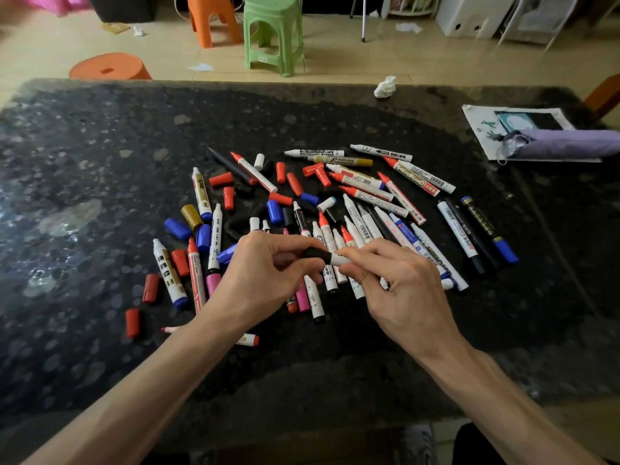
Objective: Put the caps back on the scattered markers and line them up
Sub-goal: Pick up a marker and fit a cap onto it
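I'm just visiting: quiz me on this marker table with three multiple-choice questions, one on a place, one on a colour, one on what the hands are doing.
1. Where does the folded purple umbrella lie?
A. on the green plastic stool
B. at the right edge of the dark speckled stone table, on a white printed sheet
C. under the marker pile

2. What colour is the cap that the left hand grips?
A. red
B. gold
C. black

3. What are the two hands doing?
A. lying flat on the table
B. holding one white-barrelled marker between them
C. lifting a marker each

Answers: B, the umbrella rests on the sheet at the right; C, black shows between the fingers; B, the right hand pinches the barrel, the left the cap end.
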The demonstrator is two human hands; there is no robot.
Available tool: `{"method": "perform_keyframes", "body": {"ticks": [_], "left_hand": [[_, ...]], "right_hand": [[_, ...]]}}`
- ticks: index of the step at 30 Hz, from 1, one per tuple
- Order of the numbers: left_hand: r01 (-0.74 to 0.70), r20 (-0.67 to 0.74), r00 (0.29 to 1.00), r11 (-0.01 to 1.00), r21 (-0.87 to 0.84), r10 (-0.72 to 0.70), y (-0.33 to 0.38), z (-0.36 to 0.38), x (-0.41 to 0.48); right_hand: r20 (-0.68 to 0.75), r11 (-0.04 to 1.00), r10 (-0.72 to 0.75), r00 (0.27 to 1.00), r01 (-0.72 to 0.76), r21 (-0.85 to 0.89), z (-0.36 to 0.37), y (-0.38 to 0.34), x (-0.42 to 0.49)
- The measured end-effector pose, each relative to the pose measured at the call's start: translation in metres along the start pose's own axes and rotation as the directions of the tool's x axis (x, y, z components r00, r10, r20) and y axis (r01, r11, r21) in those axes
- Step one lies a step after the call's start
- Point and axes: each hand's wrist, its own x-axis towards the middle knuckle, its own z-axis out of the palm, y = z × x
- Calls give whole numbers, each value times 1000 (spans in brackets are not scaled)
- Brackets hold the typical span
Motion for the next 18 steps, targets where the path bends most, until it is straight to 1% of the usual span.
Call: {"method": "perform_keyframes", "body": {"ticks": [2, 4, 6, 7, 9, 11, 14, 16, 18], "left_hand": [[-11, 12, 1000, 1000, 8, 11, -1, -1, 2], [-15, 50, 999, 999, 50, 13, -3, 0, 4], [-13, 80, 997, 996, 87, 6, -4, 4, 7], [-17, 87, 996, 994, 103, 8, -5, 7, 9], [-33, 92, 996, 989, 147, 19, -7, 12, 12], [-51, 81, 996, 983, 176, 37, -5, 16, 16], [-74, 42, 997, 985, 154, 68, 0, 25, 21], [-85, 32, 996, 988, 127, 82, 4, 32, 24], [-91, 24, 996, 990, 106, 89, 7, 39, 27]], "right_hand": [[36, 1000, 17, 999, -18, 17, -5, -3, 2], [105, 999, 43, 993, -46, 22, -12, -5, 6], [168, 997, 71, 983, -69, -15, -19, -2, 8], [172, 995, 90, 981, -83, -46, -23, 1, 8], [106, 982, 169, 980, -157, -109, -32, 13, 8], [-4, 939, 300, 954, -296, -175, -44, 33, 6], [-176, 824, 462, 869, -494, -276, -60, 67, 7], [-229, 739, 555, 800, -600, -305, -66, 84, 9], [-251, 703, 590, 768, -641, -308, -67, 94, 12]]}}
